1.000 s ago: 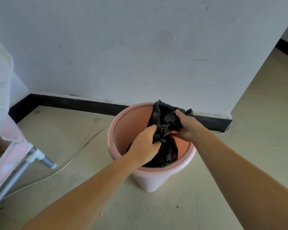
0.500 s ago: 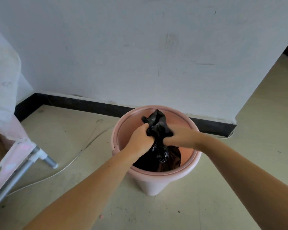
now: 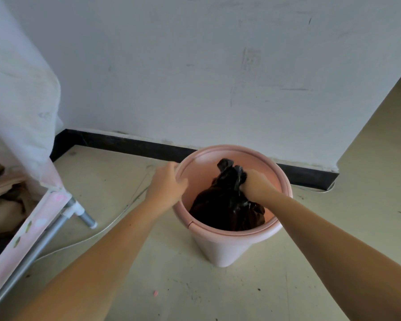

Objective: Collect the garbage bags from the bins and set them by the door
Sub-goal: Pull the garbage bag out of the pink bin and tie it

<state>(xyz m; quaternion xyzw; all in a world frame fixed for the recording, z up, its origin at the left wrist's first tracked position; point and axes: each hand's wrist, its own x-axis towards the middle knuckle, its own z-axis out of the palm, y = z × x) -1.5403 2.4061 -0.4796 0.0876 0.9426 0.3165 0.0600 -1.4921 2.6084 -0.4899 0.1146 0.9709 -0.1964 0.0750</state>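
Observation:
A pink plastic bin [image 3: 220,246] stands on the floor by the white wall. Inside it sits a black garbage bag [image 3: 220,209] with its neck gathered upward. My right hand [image 3: 256,187] grips the gathered neck of the bag inside the bin. My left hand [image 3: 166,185] holds the bin's left rim, fingers curled over the edge.
A pink-framed rack on grey metal legs [image 3: 79,215] with pale fabric [image 3: 16,93] stands at the left. A thin white cable [image 3: 97,234] runs across the floor left of the bin. A black skirting board [image 3: 125,144] lines the wall; the floor continues past the wall corner at the right.
My left hand has let go of the bag's neck and moved left onto the bin's rim. My right hand alone now holds the bag's gathered top.

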